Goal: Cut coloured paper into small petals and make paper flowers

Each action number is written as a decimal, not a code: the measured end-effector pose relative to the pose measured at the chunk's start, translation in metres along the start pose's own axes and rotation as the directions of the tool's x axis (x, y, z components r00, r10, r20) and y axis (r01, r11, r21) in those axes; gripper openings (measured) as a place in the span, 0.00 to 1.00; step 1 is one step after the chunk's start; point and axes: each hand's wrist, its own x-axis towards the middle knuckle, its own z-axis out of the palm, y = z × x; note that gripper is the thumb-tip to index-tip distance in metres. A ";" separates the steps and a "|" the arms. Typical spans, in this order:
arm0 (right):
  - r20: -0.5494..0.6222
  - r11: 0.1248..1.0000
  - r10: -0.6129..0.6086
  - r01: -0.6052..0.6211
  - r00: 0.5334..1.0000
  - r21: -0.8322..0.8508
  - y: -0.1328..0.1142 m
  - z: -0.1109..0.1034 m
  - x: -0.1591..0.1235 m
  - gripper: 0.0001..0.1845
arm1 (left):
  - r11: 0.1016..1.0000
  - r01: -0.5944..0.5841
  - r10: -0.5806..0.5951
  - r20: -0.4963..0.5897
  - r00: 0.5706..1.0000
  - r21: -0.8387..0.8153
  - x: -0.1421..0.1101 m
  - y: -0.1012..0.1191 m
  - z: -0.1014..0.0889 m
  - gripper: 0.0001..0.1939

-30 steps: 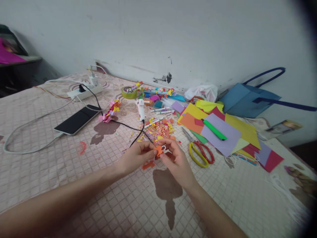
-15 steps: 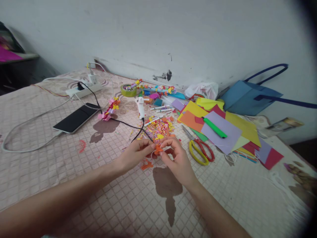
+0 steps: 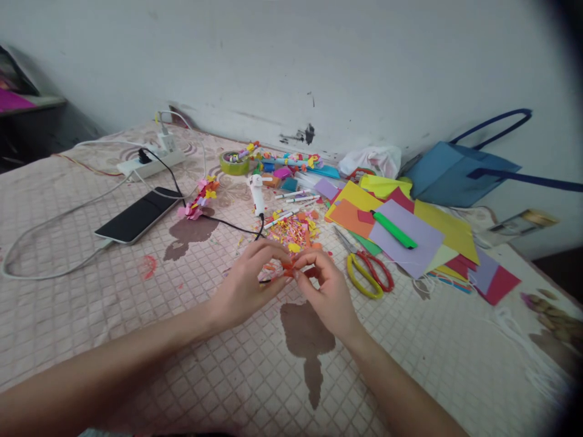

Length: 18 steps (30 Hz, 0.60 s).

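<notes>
Pinches a small orange piece [image 3: 289, 265] with the thumb and finger tips of the left hand [image 3: 241, 280], and pinches the same orange piece with the thumb and finger tips of the right hand [image 3: 327, 290]; keeps the tips of the 2 hands right up close to each other; hides most of the orange piece, so can't tell its full shape; holds it on the near side of a messy heap of bright scraps [image 3: 295, 233], with a tablecloth [image 3: 218, 376] of little squares below; has scissors [image 3: 363, 277] with 1 red loop and 1 yellow loop just to the right of the right hand, not touching it; has a pile of bright sheets [image 3: 449, 227] farther right, with a long green tool [image 3: 395, 230] lying on top; has a white glue gun [image 3: 257, 197] past the heap, a bit to the left; has a bunch of pink, orange and yellow bits [image 3: 197, 205] beyond the left hand, and a black phone [image 3: 136, 217] beside it; has a white power strip [image 3: 152, 164] behind the phone; has a blue bag [image 3: 455, 173] at the back right, by the wall [image 3: 291, 54].
</notes>
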 end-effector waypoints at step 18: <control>0.053 0.993 0.081 -0.085 0.995 0.082 0.001 -0.002 -0.001 0.06 | 0.998 -0.035 0.035 0.000 0.999 0.048 0.000 -0.006 -0.001 0.06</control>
